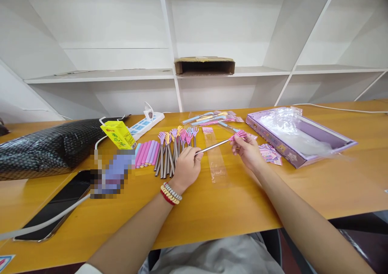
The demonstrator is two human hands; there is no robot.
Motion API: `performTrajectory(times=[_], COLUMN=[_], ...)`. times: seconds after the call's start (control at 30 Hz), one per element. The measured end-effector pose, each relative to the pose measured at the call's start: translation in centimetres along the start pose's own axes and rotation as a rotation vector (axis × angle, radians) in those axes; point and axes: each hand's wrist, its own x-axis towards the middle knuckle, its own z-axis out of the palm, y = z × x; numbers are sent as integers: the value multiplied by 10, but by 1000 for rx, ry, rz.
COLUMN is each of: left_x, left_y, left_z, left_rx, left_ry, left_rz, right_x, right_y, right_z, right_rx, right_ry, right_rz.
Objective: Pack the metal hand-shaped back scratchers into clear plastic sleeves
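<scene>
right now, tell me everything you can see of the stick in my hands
The stick is a slim, shiny, metal-looking rod with a pink, claw-like head. The left hand pinches the rod's other end, hiding its tip; the right hand holds the head, partly covering it. In view, the rod slants across a clear sleeve.

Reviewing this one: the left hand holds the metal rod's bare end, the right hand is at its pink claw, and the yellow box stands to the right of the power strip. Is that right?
Not quite: in the head view the yellow box is to the left of the power strip. The rest stands.
</scene>
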Motion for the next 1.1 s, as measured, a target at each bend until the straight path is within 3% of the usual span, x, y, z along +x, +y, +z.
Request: performTrajectory(times=[0.17, 0.33, 0.6, 0.83, 1.0, 1.1], left_x=[-2, -3, -2, -3, 6, 14], left_y=[8, 20, 21, 17, 5, -4], left_z=[-2, -7, -9, -4, -10, -17], left_rx=[9, 60, 171, 217, 434, 557], left_ry=[-93, -219, -350, -259, -106, -131], left_rz=[33, 22, -50, 43, -178, -312], right_x=[-3, -5, -2, -6, -3, -1], right_y=[-1, 0, 3, -1, 1, 4], right_z=[1, 3, 3, 4, -1, -2], right_rx=[106, 73, 6, 85, 11, -57], right_ry=[-96, -127, -87, -134, -77, -83], right_rz=[27, 53, 139, 143, 167, 186])
